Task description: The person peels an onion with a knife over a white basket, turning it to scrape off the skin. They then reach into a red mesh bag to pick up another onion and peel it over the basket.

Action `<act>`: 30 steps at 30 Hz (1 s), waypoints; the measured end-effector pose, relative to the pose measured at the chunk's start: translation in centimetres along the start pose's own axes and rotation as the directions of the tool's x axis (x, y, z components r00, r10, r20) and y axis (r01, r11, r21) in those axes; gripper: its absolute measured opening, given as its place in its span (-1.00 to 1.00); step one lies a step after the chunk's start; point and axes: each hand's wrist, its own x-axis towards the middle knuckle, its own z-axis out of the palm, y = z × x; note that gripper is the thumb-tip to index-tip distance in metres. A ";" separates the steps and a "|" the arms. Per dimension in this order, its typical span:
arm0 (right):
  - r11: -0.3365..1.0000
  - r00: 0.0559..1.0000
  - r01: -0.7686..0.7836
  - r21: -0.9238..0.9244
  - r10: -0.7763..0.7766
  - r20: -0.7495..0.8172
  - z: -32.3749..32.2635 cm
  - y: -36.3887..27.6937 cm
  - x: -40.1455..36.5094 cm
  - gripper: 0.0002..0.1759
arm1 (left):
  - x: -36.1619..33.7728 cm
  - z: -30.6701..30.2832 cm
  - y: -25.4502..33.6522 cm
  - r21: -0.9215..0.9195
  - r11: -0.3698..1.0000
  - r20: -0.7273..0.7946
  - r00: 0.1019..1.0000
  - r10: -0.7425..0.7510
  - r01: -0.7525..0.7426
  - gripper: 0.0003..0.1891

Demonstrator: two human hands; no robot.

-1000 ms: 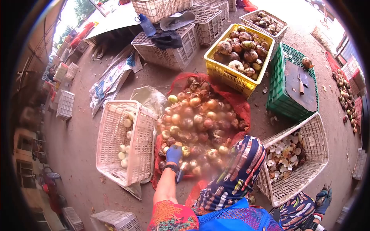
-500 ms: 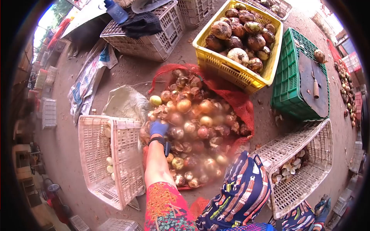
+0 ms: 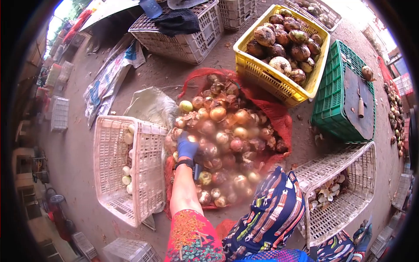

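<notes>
Where the onions (image 3: 218, 114) lie heaped on red mesh netting (image 3: 277, 120), the left hand (image 3: 187, 147), in a blue glove, reaches down into the left side of the pile. A pale onion (image 3: 192, 139) shows right against the glove — whether the fingers have closed around it, or how far they are spread, I cannot tell, because the back of the hand hides them. The right hand (image 3: 361, 234), also gloved, is at the lower right edge beyond the patterned trousers (image 3: 273, 209); its finger spread and anything in its grasp are too dark and small to make out.

Each onion should be firm, fairly light and easy for one hand to lift. The papery skin looks loose and flaky, so it may slide or tear under the glove — the sounder hold is around the widest part, not on a skin tuft. The peeled onions (image 3: 126, 180), inside the white plastic crate (image 3: 149, 170) to the left, would likely be slicker and bruise more readily.
</notes>
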 end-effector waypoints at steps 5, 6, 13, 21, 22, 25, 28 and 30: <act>0.992 0.998 0.037 -0.120 -0.043 -0.041 2.5 -0.3 -0.5 -0.53 | -6.9 -0.7 -2.0 -0.080 0.966 -0.020 0.969 0.246 -0.247 -0.45; 0.991 0.998 0.037 -0.125 -0.042 -0.041 2.7 -0.3 -0.4 -0.53 | -8.6 0.3 -3.0 -0.012 0.957 0.023 0.957 0.289 -0.289 -0.47; 0.993 0.999 0.052 -0.105 -0.050 0.021 2.4 -0.1 0.1 -0.50 | -17.8 5.8 -6.4 -0.377 0.917 -0.083 0.991 0.108 -0.132 -0.44; 0.980 0.980 0.197 -0.007 -0.197 -0.024 5.5 1.9 -3.5 -0.55 | -19.0 -2.4 -2.3 -0.776 -0.264 0.523 0.818 0.240 0.573 -0.46; 0.971 0.971 0.236 -0.048 -0.237 -0.016 5.9 2.1 -3.9 -0.59 | -19.4 -4.5 0.3 -0.760 -0.277 0.475 0.793 0.381 0.588 -0.42; 0.950 0.950 0.314 0.006 -0.314 0.010 6.2 2.3 -3.9 -0.69 | -20.7 -10.1 8.2 -0.689 -0.247 0.493 0.690 0.530 0.682 -0.36; 0.972 0.900 0.223 0.078 -0.236 0.368 6.7 2.5 -2.5 -0.74 | -22.8 -15.3 18.1 -0.908 0.262 0.414 0.612 0.673 0.326 -0.33; 0.970 0.868 0.242 0.023 -0.228 0.441 12.9 3.1 -5.9 -0.78 | -25.7 -20.5 26.0 -0.169 0.653 0.368 0.567 0.736 -0.738 -0.24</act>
